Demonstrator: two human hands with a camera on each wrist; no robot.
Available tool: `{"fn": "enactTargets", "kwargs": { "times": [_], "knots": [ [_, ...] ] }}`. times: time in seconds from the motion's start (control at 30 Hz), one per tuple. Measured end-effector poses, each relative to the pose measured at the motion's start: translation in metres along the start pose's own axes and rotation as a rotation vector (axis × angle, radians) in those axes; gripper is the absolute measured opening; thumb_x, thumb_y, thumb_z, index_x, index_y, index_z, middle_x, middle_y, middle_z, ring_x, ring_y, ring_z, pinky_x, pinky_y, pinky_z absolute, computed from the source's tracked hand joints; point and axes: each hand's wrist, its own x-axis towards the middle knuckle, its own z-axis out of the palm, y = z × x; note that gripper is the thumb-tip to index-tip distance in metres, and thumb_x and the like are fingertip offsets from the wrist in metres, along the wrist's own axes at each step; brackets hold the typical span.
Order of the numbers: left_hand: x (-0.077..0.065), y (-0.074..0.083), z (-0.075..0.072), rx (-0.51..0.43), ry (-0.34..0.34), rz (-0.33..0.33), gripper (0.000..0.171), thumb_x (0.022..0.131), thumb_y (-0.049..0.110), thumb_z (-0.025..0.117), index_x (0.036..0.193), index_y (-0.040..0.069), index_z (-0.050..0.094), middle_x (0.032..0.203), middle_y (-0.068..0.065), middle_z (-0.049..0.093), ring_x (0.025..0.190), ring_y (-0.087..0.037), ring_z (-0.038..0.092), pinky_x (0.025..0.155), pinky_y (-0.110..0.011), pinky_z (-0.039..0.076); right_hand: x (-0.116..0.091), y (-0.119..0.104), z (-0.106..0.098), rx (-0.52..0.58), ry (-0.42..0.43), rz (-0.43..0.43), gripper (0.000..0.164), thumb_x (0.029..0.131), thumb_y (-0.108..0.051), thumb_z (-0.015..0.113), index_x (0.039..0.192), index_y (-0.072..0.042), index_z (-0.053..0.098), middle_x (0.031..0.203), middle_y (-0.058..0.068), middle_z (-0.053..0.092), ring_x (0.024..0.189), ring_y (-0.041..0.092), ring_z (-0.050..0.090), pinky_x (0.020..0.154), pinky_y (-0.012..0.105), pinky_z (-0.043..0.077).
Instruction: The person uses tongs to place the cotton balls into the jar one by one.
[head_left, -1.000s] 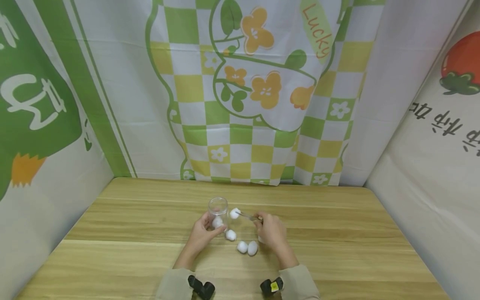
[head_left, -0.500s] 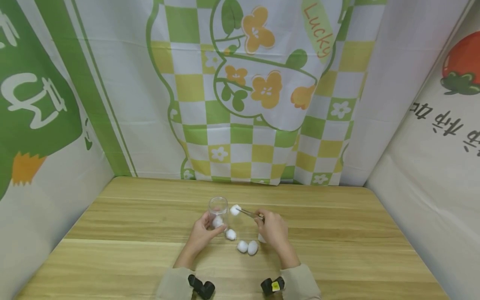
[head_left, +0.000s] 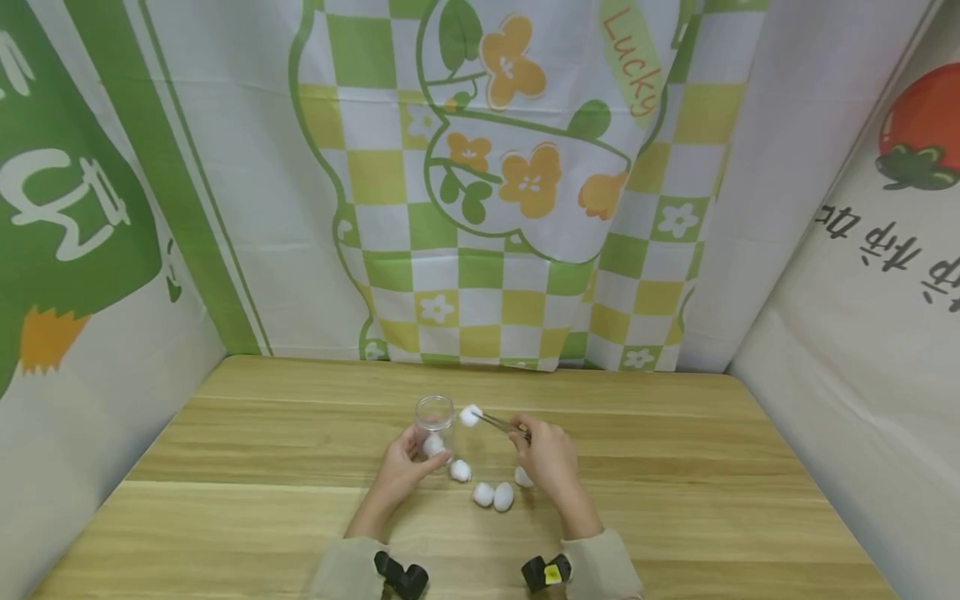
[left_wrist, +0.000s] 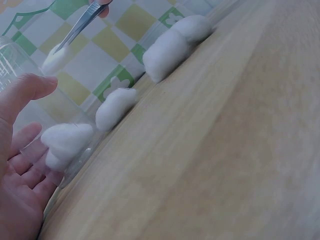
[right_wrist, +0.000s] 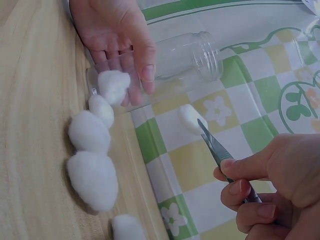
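Observation:
My left hand holds a clear open-mouthed jar upright on the table, thumb on the near side and fingers behind. Inside at the jar's bottom sits white cotton. My right hand grips metal tweezers, whose tips pinch a cotton ball. That ball hangs in the air just right of the jar's mouth, apart from it. On the table, one cotton ball lies close to the jar. Two more cotton balls touch each other nearer me, and another cotton ball is partly behind my right hand.
The wooden table reaches back to a checked, flowered curtain. Printed cloth hangs at the left and right sides. A black wrist camera is strapped by each sleeve.
My right hand has lifted the tweezers and the pinched cotton ball slightly upward. The cotton ball beside that hand shows more now. My left hand and the jar stay in place.

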Motion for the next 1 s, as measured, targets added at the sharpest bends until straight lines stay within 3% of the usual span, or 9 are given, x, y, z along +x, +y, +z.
{"fn": "enactTargets", "kwargs": {
  "times": [1.0],
  "knots": [
    [-0.002, 0.002, 0.0, -0.025, -0.014, 0.016, 0.058, 0.084, 0.014, 0.073, 0.136, 0.007, 0.049, 0.138, -0.019, 0.056, 0.132, -0.036, 0.05, 0.116, -0.051, 0.038, -0.001, -0.007, -0.013, 0.028, 0.068, -0.046, 0.014, 0.089, -0.013, 0.066, 0.101, -0.007, 0.07, 0.06, 0.004, 0.065, 0.043, 0.002, 0.034, 0.039, 0.008, 0.019]
  ]
}}
